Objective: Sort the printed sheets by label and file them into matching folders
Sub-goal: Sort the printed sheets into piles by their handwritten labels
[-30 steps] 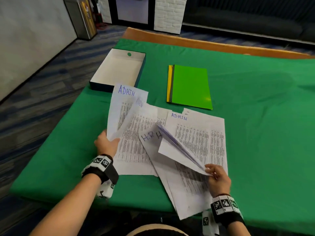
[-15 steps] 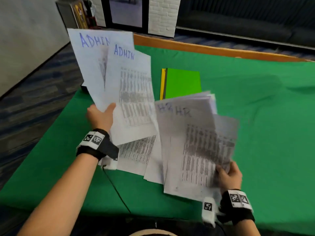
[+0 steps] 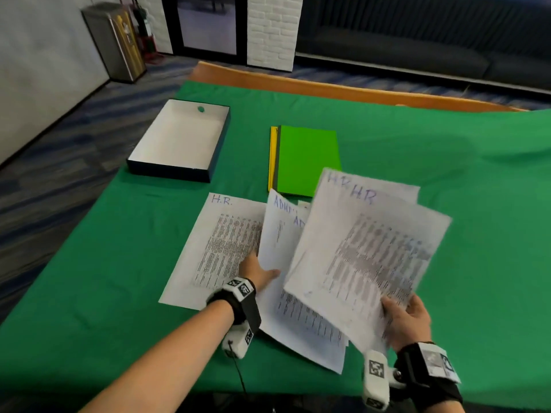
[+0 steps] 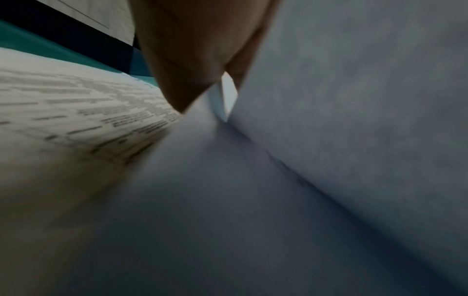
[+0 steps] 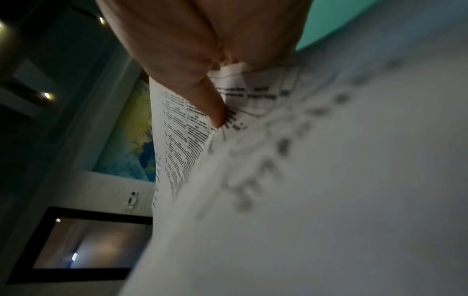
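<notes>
My left hand (image 3: pixel 258 271) grips the lower edge of a couple of sheets marked ADMIN (image 3: pixel 280 234) and holds them tilted just above the table. In the left wrist view my left hand's fingers (image 4: pixel 192 56) pinch these ADMIN sheets (image 4: pixel 354 100). My right hand (image 3: pixel 408 320) grips the bottom corner of a fanned stack marked H.R. (image 3: pixel 366 248), raised off the cloth. The right wrist view shows my thumb (image 5: pixel 202 90) pressing on that stack (image 5: pixel 182 140). One H.R. sheet (image 3: pixel 214 248) lies flat at the left. A green folder (image 3: pixel 307 159) lies on a yellow folder (image 3: pixel 272 156) behind the papers.
An open, empty, dark-sided box (image 3: pixel 182 138) stands at the back left of the green tablecloth (image 3: pixel 477 204). Another printed sheet (image 3: pixel 307 332) lies flat under the held papers near the front edge. The wooden table edge (image 3: pixel 328 87) runs along the back.
My left hand has brought the ADMIN sheets down from high up to just above the table. The right hand's H.R. stack has shifted right. The single H.R. sheet now shows at the left.
</notes>
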### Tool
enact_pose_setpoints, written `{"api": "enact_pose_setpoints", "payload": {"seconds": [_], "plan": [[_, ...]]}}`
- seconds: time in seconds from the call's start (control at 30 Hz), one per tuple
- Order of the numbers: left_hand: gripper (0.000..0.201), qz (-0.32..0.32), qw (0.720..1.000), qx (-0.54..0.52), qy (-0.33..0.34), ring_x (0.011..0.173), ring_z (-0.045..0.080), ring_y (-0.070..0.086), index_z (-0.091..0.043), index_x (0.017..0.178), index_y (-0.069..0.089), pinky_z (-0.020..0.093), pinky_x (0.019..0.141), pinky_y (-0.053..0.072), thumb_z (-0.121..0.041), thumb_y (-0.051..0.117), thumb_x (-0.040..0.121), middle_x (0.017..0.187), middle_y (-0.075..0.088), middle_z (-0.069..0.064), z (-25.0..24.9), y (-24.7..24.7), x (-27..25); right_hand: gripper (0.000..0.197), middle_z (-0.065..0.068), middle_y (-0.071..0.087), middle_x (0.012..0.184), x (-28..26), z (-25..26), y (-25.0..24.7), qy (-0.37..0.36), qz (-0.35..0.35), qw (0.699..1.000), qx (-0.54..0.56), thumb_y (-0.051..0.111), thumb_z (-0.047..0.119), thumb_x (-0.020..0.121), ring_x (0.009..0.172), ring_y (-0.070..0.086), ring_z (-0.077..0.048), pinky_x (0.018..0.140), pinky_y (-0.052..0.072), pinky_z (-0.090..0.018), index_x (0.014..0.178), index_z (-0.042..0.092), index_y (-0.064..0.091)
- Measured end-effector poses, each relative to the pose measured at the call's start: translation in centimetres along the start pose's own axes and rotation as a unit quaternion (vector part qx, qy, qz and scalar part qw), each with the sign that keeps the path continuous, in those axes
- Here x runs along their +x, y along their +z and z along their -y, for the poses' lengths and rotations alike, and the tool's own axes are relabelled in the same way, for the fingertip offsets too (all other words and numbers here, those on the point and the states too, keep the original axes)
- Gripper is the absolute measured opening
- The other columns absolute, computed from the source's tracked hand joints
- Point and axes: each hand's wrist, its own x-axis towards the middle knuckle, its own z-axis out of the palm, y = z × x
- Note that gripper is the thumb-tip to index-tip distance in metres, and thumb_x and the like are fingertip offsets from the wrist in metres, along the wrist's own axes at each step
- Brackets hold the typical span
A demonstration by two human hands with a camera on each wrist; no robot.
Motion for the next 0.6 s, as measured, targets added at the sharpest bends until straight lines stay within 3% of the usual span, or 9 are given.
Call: {"api": "enact_pose_setpoints", "payload": {"seconds": [0.1, 0.2, 0.3, 0.37, 0.47, 0.53, 0.6], "plan": [[0.076, -0.005, 0.998, 0.052, 0.017, 0.109, 0.031, 0.057, -0.008, 0.129, 0.037, 0.036, 0.087, 0.048, -0.031, 0.079, 0.071, 0.123, 0.057, 0.012, 0.7, 0.2, -0.2, 0.028, -0.008, 0.067, 0.097, 0.6, -3.2, 0.9, 0.027, 0.018, 0.998, -0.06, 0.056, -0.005, 0.087, 0.079, 0.067, -0.025, 0.068, 0.056, -0.035, 0.111, 0.01, 0.055], [0.059, -0.036, 0.995, 0.081, 0.032, 0.116, 0.032, 0.052, -0.005, 0.136, 0.031, 0.037, 0.096, 0.043, -0.022, 0.06, 0.088, 0.132, 0.05, 0.017, 0.6, 0.0, -0.3, 0.032, -0.017, 0.067, 0.108, 1.5, -6.0, 1.8, 0.037, 0.023, 0.989, -0.143, 0.058, -0.006, 0.084, 0.091, 0.067, -0.031, 0.085, 0.053, -0.051, 0.114, 0.005, 0.055], [0.05, -0.058, 0.99, 0.12, 0.047, 0.127, 0.033, 0.039, -0.003, 0.141, 0.031, 0.036, 0.104, 0.031, -0.022, 0.045, 0.097, 0.141, 0.034, 0.02, 0.3, -0.3, -0.8, 0.029, -0.017, 0.066, 0.108, 2.1, -7.5, 2.5, 0.02, 0.026, 0.961, -0.274, 0.064, -0.001, 0.08, 0.093, 0.065, -0.03, 0.089, 0.052, -0.046, 0.108, 0.003, 0.058], [0.066, -0.033, 0.991, 0.121, 0.039, 0.135, 0.033, 0.03, -0.002, 0.144, 0.026, 0.037, 0.11, 0.027, -0.032, 0.054, 0.092, 0.147, 0.026, 0.02, 0.1, -0.5, -1.2, 0.027, -0.016, 0.064, 0.108, 2.2, -7.7, 3.0, 0.008, 0.019, 0.929, -0.371, 0.069, 0.009, 0.075, 0.092, 0.062, -0.029, 0.089, 0.052, -0.044, 0.101, 0.007, 0.059], [0.112, 0.018, 0.987, 0.156, 0.028, 0.142, 0.032, 0.014, 0.001, 0.147, 0.007, 0.038, 0.116, 0.019, -0.04, 0.079, 0.071, 0.153, 0.013, 0.02, -0.1, -0.4, -1.5, 0.057, -0.019, 0.046, 0.123, 2.0, -7.1, 4.4, -0.002, -0.009, 0.875, -0.484, 0.076, 0.03, 0.071, 0.112, 0.047, -0.033, 0.101, 0.042, -0.042, 0.116, 0.002, 0.054], [0.126, 0.023, 0.979, 0.2, 0.03, 0.142, 0.031, 0.015, 0.004, 0.145, 0.0, 0.034, 0.114, 0.019, -0.035, 0.086, 0.062, 0.153, 0.013, 0.02, -0.4, -0.2, -1.7, 0.078, -0.02, 0.038, 0.13, 1.5, -6.1, 5.6, 0.005, -0.014, 0.876, -0.481, 0.081, 0.038, 0.066, 0.119, 0.041, -0.034, 0.102, 0.039, -0.043, 0.125, 0.0, 0.047], [0.129, 0.032, 0.972, 0.232, 0.028, 0.142, 0.031, 0.014, 0.006, 0.145, -0.003, 0.033, 0.114, 0.018, -0.031, 0.087, 0.061, 0.153, 0.012, 0.022, -0.8, 0.1, -2.0, 0.089, -0.02, 0.036, 0.13, 1.4, -5.3, 6.8, 0.01, -0.015, 0.891, -0.454, 0.087, 0.037, 0.059, 0.115, 0.045, -0.034, 0.1, 0.043, -0.043, 0.126, -0.001, 0.042]]}}
